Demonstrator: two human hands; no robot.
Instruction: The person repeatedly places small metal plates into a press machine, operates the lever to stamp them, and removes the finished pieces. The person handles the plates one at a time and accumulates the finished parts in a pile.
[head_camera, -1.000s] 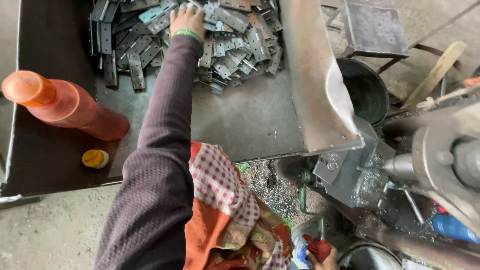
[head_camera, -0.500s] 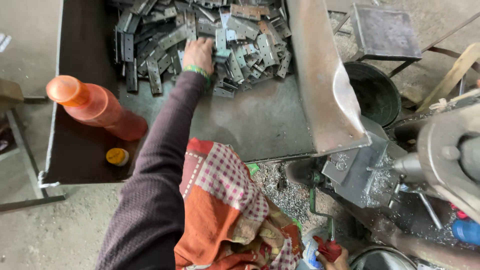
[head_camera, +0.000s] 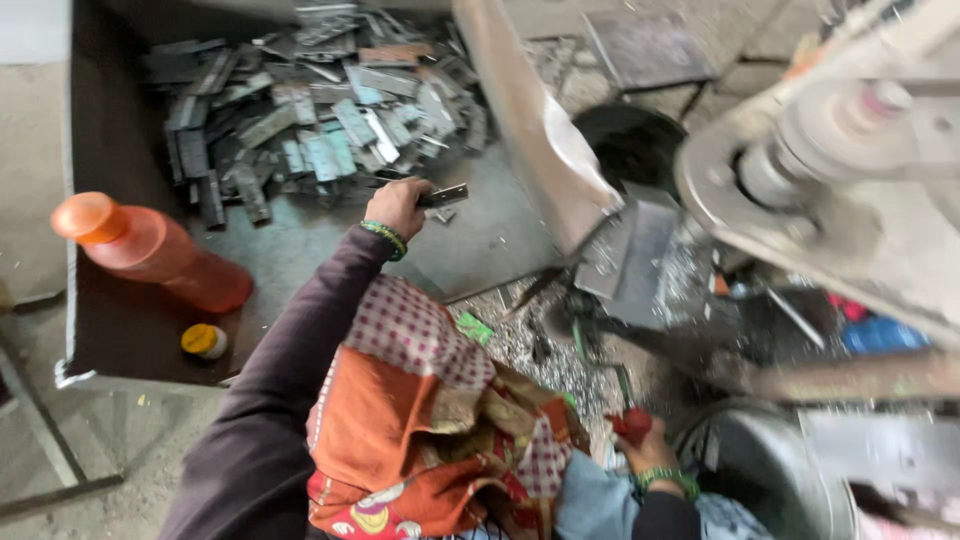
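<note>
Head view: left hand (head_camera: 398, 207) stretched out over the tray (head_camera: 90, 330), fingers closed around a flat metal strip (head_camera: 447, 194) just clear of the heap of metal pieces (head_camera: 310, 120). Right hand (head_camera: 648, 450) low, gripping something red (head_camera: 630, 424).

Dark purple sleeve (head_camera: 290, 370), green bangles (head_camera: 384, 237), checked orange cloth (head_camera: 420, 420)

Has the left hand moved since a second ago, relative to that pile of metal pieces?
Yes. The left hand has pulled back out of the pile of metal pieces toward the person and now holds a flat metal piece just clear of its near edge.
</note>
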